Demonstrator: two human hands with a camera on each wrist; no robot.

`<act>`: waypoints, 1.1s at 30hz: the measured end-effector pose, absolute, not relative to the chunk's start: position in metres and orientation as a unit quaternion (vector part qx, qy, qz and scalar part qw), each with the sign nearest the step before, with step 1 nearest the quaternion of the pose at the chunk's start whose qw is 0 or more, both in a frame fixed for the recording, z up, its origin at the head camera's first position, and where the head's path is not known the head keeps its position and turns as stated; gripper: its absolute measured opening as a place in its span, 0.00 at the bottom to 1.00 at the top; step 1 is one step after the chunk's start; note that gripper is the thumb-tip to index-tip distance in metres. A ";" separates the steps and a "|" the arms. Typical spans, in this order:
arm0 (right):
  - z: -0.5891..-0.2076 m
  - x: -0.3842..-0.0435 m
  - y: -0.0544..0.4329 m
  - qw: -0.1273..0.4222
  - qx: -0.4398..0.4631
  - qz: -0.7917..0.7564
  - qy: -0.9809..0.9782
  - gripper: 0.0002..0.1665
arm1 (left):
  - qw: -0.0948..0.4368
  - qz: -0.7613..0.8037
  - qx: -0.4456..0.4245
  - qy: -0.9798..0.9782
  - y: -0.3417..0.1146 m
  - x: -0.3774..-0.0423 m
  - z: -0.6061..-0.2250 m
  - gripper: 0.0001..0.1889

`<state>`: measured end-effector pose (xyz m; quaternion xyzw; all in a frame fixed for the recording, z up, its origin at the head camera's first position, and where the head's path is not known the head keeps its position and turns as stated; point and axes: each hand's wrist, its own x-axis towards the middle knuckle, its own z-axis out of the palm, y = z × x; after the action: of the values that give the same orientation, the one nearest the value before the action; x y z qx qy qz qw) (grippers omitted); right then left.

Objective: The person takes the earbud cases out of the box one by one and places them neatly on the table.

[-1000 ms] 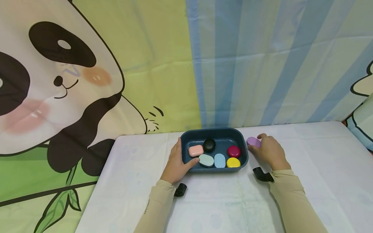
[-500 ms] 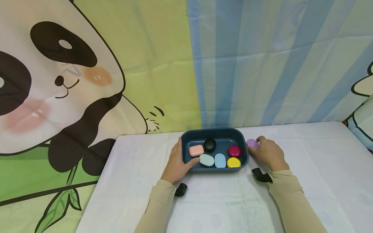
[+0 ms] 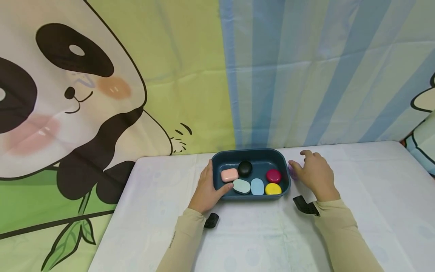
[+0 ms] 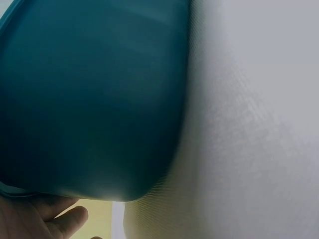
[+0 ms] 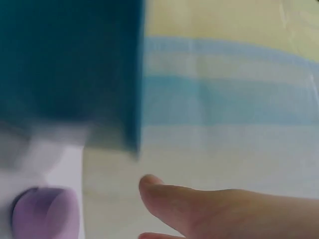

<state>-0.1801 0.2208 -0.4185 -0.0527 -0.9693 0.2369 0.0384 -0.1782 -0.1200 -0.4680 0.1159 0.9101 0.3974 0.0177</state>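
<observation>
Resting against a dark blue tray (image 3: 259, 154), the left hand (image 3: 205, 189) has its fingers straight along the outside of the left edge, while its thumb reaches over the near left corner, close to a mint piece (image 3: 241, 186). The right hand (image 3: 316, 175) is beyond the right edge of the tray, above the table (image 3: 166, 200); its thumb and fingers are apart, with a gap between them. The two hands are well apart, one at each end of the tray.

A purple piece (image 5: 47, 214) is on the table, just beside the right edge of the tray; in the head view the right hand partly covers it. In the right wrist view, this piece is separate from the visible thumb.

Inside the tray, a pink piece (image 3: 229, 175) lies near the left edge, and a black piece (image 3: 245, 169) is beside it, more toward the far edge. Along the near edge, a light blue piece (image 3: 257, 186) lies between the mint piece and a yellow piece (image 3: 273, 189), which is at the near right corner. A crimson piece (image 3: 273, 176) lies just behind the yellow one. The tray itself is near the far edge of the table.
</observation>
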 end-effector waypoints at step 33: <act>-0.409 -0.174 0.131 -0.071 0.092 0.194 -0.974 0.45 | 0.024 0.399 0.108 0.910 -0.119 -0.177 -0.466 0.60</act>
<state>-0.1739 0.1312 -0.4093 0.0924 -0.9740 0.1939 -0.0714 -0.1767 -0.1186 -0.4661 0.1079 0.9104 0.3988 0.0239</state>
